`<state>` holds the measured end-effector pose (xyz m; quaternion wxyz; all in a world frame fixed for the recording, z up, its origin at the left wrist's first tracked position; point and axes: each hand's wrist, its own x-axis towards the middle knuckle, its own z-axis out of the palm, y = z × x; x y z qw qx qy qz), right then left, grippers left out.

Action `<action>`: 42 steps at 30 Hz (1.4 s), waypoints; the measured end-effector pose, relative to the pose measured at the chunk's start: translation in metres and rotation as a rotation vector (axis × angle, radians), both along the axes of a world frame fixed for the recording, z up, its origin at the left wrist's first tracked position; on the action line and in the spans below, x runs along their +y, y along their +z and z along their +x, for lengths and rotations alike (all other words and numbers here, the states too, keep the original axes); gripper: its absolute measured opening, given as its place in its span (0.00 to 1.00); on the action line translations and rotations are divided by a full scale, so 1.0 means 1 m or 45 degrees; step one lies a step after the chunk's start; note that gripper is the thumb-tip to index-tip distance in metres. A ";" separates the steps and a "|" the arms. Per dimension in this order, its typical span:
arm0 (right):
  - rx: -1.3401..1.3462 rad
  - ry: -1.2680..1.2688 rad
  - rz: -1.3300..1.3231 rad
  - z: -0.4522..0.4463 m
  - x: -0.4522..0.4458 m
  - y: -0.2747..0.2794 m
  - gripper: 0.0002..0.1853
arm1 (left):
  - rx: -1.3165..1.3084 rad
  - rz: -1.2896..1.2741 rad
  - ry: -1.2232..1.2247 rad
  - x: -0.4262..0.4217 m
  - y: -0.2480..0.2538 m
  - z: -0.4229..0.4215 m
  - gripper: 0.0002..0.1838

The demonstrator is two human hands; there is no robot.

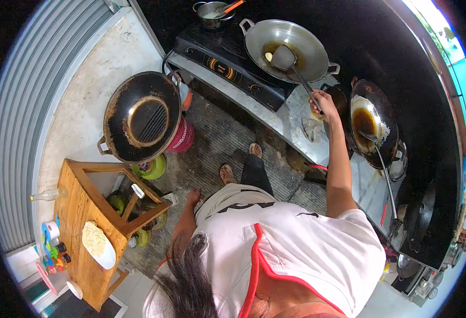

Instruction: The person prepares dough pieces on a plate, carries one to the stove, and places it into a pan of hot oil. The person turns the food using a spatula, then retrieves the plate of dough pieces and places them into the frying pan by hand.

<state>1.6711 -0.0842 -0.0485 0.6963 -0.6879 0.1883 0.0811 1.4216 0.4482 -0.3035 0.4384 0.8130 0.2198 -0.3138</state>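
My right hand point(324, 104) is closed around the handle of a wok spatula point(284, 57). The spatula's flat blade rests inside a large silver wok point(313, 46) that sits on the black gas stove point(212, 62). Brownish oil lies in the bottom of the wok, with a small pale yellow piece point(268, 56) beside the blade. Down at my side hangs my left hand point(194, 197), close to my shirt and away from the stove. Its fingers are too small and dark to make out.
To the right, a dark wok point(356, 100) holds brown oil and a long-handled ladle point(384, 164). A small pot point(212, 13) stands at the back. At left are a large black pan point(117, 108) and a wooden table point(79, 199) bearing a white plate point(106, 258) of pale food.
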 end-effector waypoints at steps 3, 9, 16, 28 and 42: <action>-0.014 -0.125 0.051 0.007 -0.011 -0.006 0.14 | 0.036 -0.114 0.109 0.007 -0.026 -0.002 0.19; -0.069 -0.246 0.043 0.027 -0.032 -0.012 0.08 | 0.155 -0.225 0.178 0.020 -0.060 -0.007 0.26; 0.023 -0.243 -0.066 0.052 -0.038 -0.020 0.07 | 0.278 -0.375 0.224 0.021 -0.066 -0.001 0.18; -0.030 -0.280 -0.044 0.064 -0.015 -0.026 0.07 | 0.200 -0.382 0.238 0.020 -0.054 -0.007 0.18; 0.075 -0.250 0.284 0.039 -0.008 -0.017 0.05 | 0.307 -0.351 0.183 0.030 -0.114 -0.009 0.24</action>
